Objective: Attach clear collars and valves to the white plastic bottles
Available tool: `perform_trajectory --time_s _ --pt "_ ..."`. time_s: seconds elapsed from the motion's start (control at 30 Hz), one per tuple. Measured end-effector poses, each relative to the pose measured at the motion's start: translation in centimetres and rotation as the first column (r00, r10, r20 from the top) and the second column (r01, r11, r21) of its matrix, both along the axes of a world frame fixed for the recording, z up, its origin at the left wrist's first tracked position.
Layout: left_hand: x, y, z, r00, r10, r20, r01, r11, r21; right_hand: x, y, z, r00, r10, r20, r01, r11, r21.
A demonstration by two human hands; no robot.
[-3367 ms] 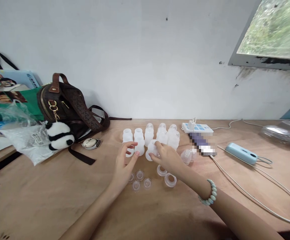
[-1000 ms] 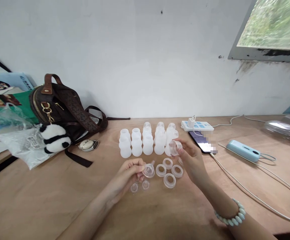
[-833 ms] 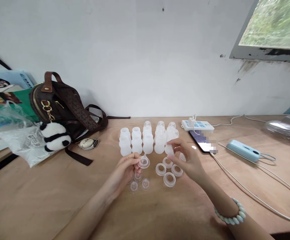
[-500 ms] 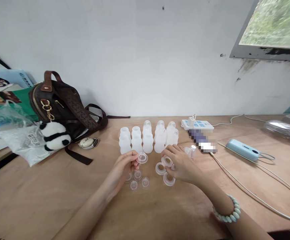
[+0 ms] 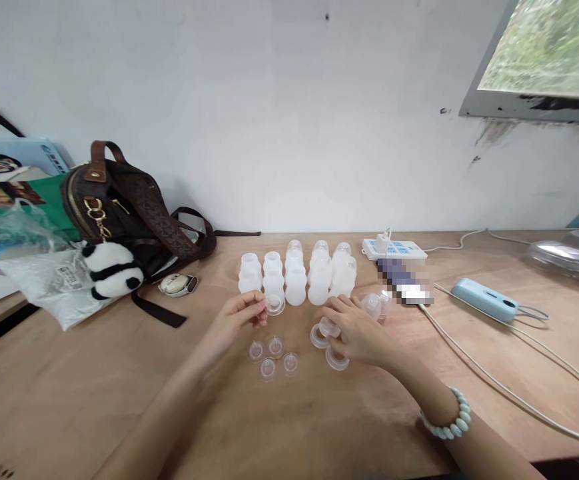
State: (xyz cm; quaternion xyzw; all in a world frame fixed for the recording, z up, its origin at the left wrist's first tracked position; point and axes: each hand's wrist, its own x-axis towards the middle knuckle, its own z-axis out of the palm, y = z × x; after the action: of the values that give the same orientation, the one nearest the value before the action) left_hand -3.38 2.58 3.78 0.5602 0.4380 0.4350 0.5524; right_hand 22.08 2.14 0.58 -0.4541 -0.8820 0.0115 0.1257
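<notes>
Left hand (image 5: 236, 319): thumb and fingertips pinched shut on a clear silicone nipple (image 5: 274, 305), forearm low over the bench (image 5: 94, 400).

Right hand (image 5: 362, 335): palm down, fingers curled onto a white screw ring (image 5: 328, 327); whether it is gripped or only touched is hidden.

Best, I judge, to hold the nipple by its rim and lift the ring level.

Loose nipples (image 5: 268, 369) lie nearer than the left fingertips, the bottles (image 5: 295, 283) just beyond both hands.

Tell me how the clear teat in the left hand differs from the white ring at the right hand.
The clear teat is see-through, with a flat brim; the white ring is milky, with an open middle. The left hand pinches the teat above the table; the ring sits low under the fingertips of the right hand. Both are small and round.
</notes>
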Motion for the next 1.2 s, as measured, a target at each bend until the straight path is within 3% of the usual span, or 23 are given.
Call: perform_trajectory --time_s 0.17,0.27,0.43,0.53,0.6,0.67,0.97,1.2 --pt "-1.7 1.5 -0.1 0.968 -0.009 -0.250 0.040 0.992 0.121 0.0 0.0 0.3 0.998 -0.009 -0.062 0.010 1.000 0.014" --pt "-3.0 1.9 0.0 0.925 -0.077 -0.372 0.129 0.985 0.115 0.0 0.0 0.5 0.996 -0.010 -0.093 0.017 0.997 0.072" --pt "-6.0 1.7 0.7 0.800 -0.343 -0.492 0.349 0.933 -0.083 0.0 0.1 0.4 0.986 0.003 -0.168 0.023 0.988 0.150" --pt "-6.5 1.8 0.3 0.647 -0.541 -0.537 0.489 0.835 -0.253 0.1 0.2 0.3 0.983 0.013 -0.185 0.016 0.988 0.151" --pt "-6.0 1.9 -0.3 0.575 -0.612 -0.543 0.530 0.784 -0.323 0.1 0.2 0.3 0.982 0.016 -0.188 0.012 0.988 0.151" --pt "-5.4 2.1 -1.0 0.575 -0.602 -0.554 0.518 0.792 -0.322 0.0 0.2 0.3 0.982 0.014 -0.186 0.015 0.988 0.153" --pt "-4.2 2.4 -2.2 0.668 -0.365 -0.649 0.364 0.920 -0.143 -0.1 0.1 0.3 0.984 0.028 -0.178 -0.001 0.989 0.150" --pt "-4.1 2.3 -2.2 0.632 -0.399 -0.665 0.407 0.901 -0.153 -0.3 0.2 -0.2 0.985 0.031 -0.169 -0.001 0.985 0.175"
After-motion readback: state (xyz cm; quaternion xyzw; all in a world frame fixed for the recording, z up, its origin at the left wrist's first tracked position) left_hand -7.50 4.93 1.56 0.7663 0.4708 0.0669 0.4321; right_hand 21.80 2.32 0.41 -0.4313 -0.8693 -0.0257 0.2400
